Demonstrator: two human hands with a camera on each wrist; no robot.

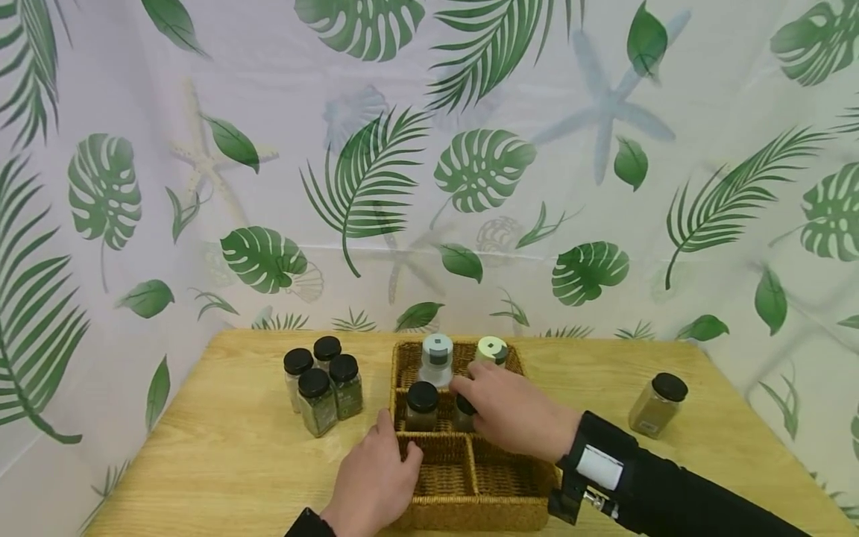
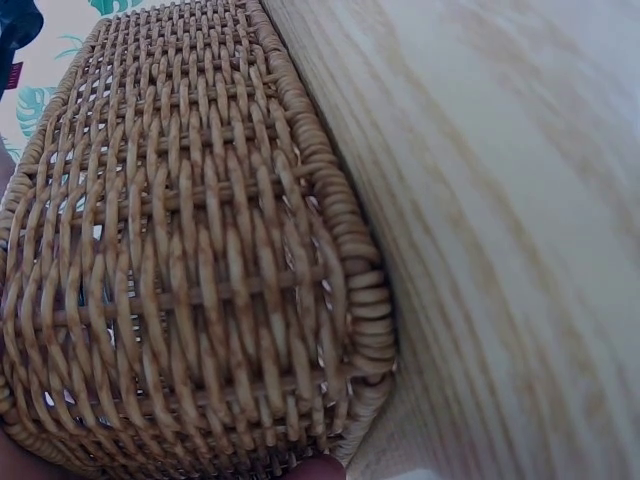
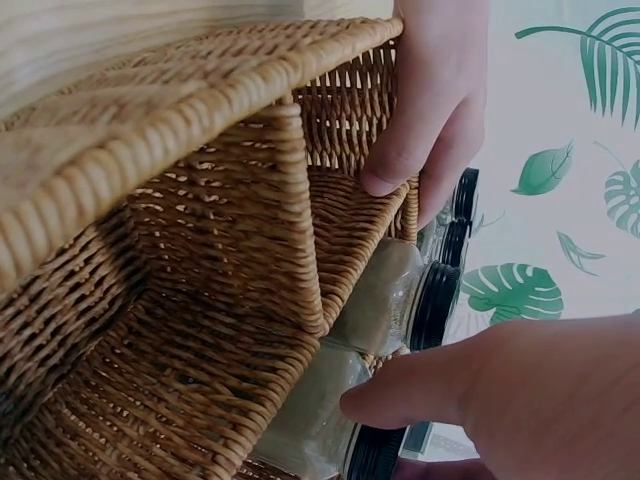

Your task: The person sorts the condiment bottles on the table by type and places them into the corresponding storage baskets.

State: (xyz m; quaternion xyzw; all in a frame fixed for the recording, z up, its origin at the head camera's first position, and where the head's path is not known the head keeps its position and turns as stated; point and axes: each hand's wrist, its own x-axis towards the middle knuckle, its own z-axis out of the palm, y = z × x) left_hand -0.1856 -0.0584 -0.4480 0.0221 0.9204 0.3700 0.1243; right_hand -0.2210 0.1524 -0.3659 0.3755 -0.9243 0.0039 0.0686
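A wicker basket with several compartments stands on the table. My left hand grips its left rim, the thumb over the inside. In the middle row, my right hand holds a glass spice jar with a black lid, its thumb against the glass below the lid. Beside it stands another black-lidded jar. The back row holds a white-capped bottle and a bottle with a pale green cap, partly hidden by the right hand. In the left wrist view, the basket's woven outer side fills the left half.
Several black-lidded spice jars stand in a cluster left of the basket. A lone jar with brownish contents stands toward the table's right side. Behind the wooden table hangs a leaf-patterned cloth.
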